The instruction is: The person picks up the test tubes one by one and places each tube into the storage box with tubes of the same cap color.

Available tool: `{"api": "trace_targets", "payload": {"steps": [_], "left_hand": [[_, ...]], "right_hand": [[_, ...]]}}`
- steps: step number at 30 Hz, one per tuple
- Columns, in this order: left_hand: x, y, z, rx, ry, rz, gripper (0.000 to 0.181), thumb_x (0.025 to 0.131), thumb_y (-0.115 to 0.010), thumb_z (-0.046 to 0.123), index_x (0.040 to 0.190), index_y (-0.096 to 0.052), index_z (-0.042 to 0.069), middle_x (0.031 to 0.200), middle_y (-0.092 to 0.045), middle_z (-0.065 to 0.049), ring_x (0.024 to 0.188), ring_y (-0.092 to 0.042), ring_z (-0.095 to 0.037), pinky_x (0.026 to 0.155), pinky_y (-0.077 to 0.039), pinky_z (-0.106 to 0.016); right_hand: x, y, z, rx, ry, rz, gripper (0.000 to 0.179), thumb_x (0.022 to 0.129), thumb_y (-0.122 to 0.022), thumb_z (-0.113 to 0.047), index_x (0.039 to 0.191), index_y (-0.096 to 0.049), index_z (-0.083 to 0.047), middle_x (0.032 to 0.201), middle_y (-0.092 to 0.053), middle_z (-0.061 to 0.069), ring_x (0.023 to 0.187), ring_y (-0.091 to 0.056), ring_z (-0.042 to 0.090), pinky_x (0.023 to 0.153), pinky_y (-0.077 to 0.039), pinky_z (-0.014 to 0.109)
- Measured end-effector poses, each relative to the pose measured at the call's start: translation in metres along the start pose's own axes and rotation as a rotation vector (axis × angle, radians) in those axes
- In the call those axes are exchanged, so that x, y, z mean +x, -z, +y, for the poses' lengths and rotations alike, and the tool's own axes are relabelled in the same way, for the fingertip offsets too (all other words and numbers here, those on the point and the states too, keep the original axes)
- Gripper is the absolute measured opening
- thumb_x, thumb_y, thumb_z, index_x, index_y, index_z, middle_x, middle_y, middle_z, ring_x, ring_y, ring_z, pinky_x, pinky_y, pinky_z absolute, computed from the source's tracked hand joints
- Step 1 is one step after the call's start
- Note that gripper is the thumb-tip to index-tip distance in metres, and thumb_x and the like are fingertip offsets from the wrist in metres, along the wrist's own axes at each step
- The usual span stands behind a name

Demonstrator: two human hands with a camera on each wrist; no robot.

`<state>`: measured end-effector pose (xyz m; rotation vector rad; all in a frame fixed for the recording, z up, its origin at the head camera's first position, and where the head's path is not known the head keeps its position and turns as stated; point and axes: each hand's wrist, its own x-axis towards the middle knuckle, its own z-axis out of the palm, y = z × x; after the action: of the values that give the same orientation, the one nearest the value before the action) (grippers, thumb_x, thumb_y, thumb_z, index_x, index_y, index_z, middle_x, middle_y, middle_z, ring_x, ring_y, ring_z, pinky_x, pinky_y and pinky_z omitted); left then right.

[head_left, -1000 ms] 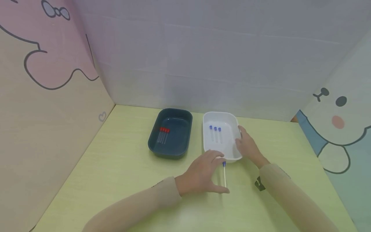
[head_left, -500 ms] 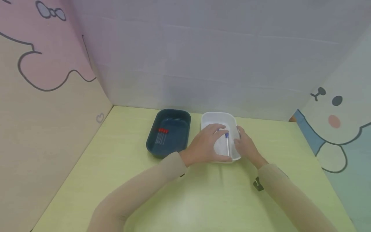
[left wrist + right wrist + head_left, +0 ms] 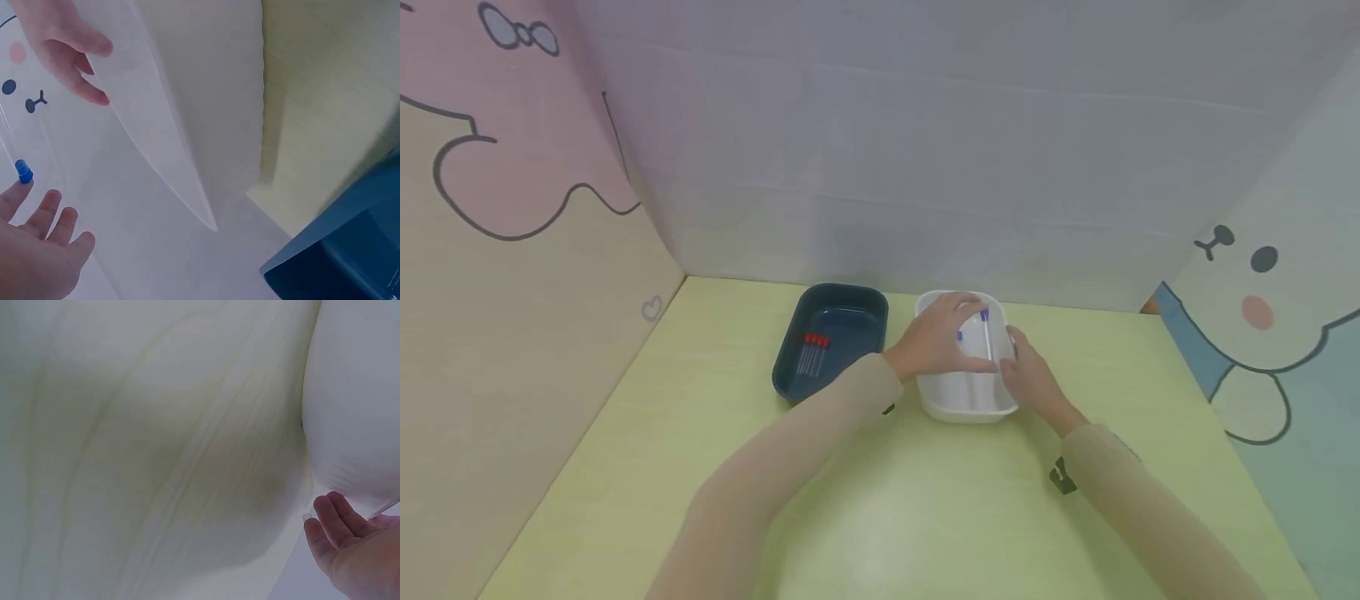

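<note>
In the head view my left hand (image 3: 936,337) is over the white tray (image 3: 967,408). It holds a clear tube with a blue cap (image 3: 988,335) by its two ends, cap at the index finger and bottom at the thumb. Inside the tray another blue cap (image 3: 959,336) shows; my left hand hides the rest there. My right hand (image 3: 1033,377) grips the tray's right rim. The left wrist view catches the blue cap (image 3: 24,172) against a fingertip. From the right wrist, curled fingers (image 3: 337,522) meet the tray's outer wall (image 3: 356,394).
Left of the white tray stands a dark blue tray (image 3: 853,323) holding several red-capped tubes (image 3: 811,358). Both trays sit near the back of the pale yellow table (image 3: 880,533). A white wall (image 3: 887,167) rises behind, with cartoon-printed panels at both sides.
My left hand has carried the blue-capped tube from in front of the white tray forward to over its far part. My right hand has stayed on the rim.
</note>
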<state>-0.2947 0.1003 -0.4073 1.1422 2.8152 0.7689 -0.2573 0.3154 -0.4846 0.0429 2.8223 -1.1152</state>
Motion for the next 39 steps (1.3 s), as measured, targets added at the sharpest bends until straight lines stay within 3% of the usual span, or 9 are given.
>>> {"api": "trace_targets", "payload": {"steps": [13,20,39], "left_hand": [[0.027,-0.024,-0.023,0.042,0.058,-0.065,0.097,0.078,-0.081,0.065,0.156,-0.046,0.018,0.164,-0.041,-0.004,0.155,-0.033,-0.025,0.129,-0.029,-0.045],[0.036,-0.040,-0.034,0.141,0.046,-0.119,0.096,0.079,-0.080,0.066,0.155,-0.048,0.017,0.164,-0.042,-0.005,0.155,-0.033,-0.024,0.132,-0.021,-0.042],[0.053,-0.073,-0.047,0.285,0.097,-0.203,0.087,0.079,-0.076,0.072,0.146,-0.057,0.019,0.160,-0.047,-0.003,0.154,-0.035,-0.023,0.134,-0.009,-0.047]], "right_hand": [[0.000,-0.002,0.004,0.009,-0.004,0.017,0.066,0.107,-0.040,-0.014,0.165,-0.009,-0.004,0.157,-0.038,0.035,0.129,-0.056,0.053,0.098,-0.056,0.061],[0.001,-0.004,0.004,-0.010,0.008,0.023,0.066,0.107,-0.041,-0.014,0.164,-0.011,-0.003,0.153,-0.042,0.036,0.127,-0.059,0.052,0.096,-0.058,0.059],[0.003,-0.004,0.006,-0.030,0.026,0.041,0.065,0.106,-0.042,-0.012,0.164,-0.013,-0.001,0.149,-0.046,0.037,0.123,-0.061,0.052,0.091,-0.061,0.056]]}}
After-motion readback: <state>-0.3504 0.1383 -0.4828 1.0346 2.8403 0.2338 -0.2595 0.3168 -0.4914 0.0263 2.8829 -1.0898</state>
